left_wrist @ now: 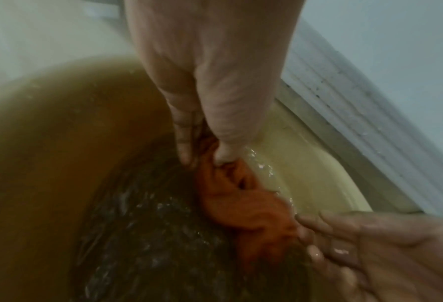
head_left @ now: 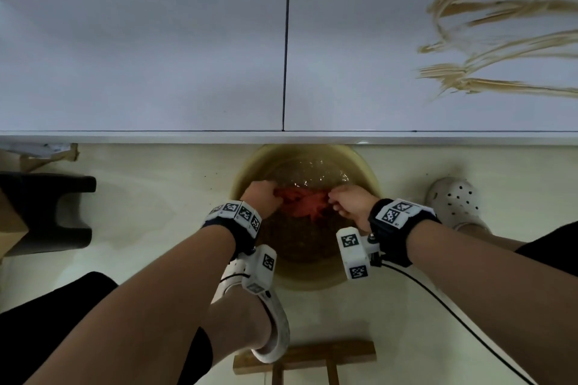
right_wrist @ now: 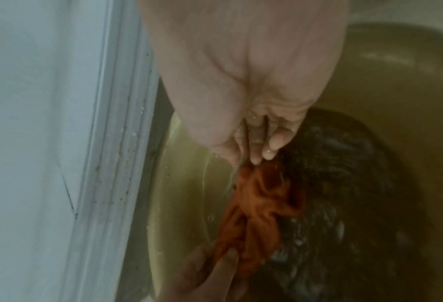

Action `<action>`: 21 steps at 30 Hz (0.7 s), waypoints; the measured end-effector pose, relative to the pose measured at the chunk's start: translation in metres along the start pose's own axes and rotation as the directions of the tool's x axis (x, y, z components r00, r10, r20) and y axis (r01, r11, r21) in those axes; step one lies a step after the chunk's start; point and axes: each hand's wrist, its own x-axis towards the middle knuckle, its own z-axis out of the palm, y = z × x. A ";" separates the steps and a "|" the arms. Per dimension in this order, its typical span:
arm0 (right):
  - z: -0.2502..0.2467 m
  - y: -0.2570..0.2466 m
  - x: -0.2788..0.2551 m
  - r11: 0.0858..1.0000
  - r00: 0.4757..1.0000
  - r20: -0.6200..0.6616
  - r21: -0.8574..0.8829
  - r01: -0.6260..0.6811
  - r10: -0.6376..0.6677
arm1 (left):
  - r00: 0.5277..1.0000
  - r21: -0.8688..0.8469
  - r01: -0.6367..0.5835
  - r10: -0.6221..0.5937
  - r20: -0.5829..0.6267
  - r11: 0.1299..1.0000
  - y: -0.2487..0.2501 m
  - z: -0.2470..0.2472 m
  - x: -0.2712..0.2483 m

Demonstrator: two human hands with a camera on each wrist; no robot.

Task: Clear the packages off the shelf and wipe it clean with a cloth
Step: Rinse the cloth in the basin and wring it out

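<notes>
An orange-red cloth (head_left: 300, 201) lies bunched and wet in a yellow basin (head_left: 247, 172) of murky brown water on the floor. My left hand (head_left: 264, 198) pinches its left end, thumb and fingers curled on the fabric (left_wrist: 225, 161). The cloth (left_wrist: 243, 204) stretches across to my right hand (head_left: 348, 201), which pinches the other end (right_wrist: 256, 159). In the right wrist view the cloth (right_wrist: 261, 204) hangs twisted just above the water, with the left hand's fingers (right_wrist: 222, 263) on its far end. No packages or shelf surface show.
White cabinet doors (head_left: 140, 50) rise behind the basin, a dark seam between them. Pale dried fronds (head_left: 500, 40) hang at upper right. A black stool (head_left: 47, 212) and cardboard sit left. My shoed feet (head_left: 456, 200) flank the basin; a wooden stool (head_left: 306, 359) stands below.
</notes>
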 end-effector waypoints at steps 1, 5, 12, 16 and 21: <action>-0.003 0.001 0.003 1.000 1.000 0.001 -0.019 0.011 -0.011 | 1.000 0.060 -0.005 0.003 0.027 0.998 -0.001 0.002 0.004; -0.002 0.006 0.013 0.999 1.000 -0.010 -0.051 0.013 -0.014 | 0.991 0.217 -0.134 0.131 0.024 0.967 0.002 0.021 0.012; 0.003 0.013 0.023 0.994 0.995 0.021 0.031 -0.103 0.102 | 0.982 0.235 -0.080 0.037 0.186 0.969 0.001 0.035 0.030; 0.007 0.010 0.020 0.989 0.983 0.127 0.042 -0.142 0.135 | 0.991 -0.015 0.071 -0.069 0.114 0.997 0.007 0.032 0.025; 0.015 0.006 0.026 0.952 0.977 0.165 0.252 -0.176 0.137 | 0.974 -0.406 -0.046 0.131 0.185 0.913 0.035 0.021 0.001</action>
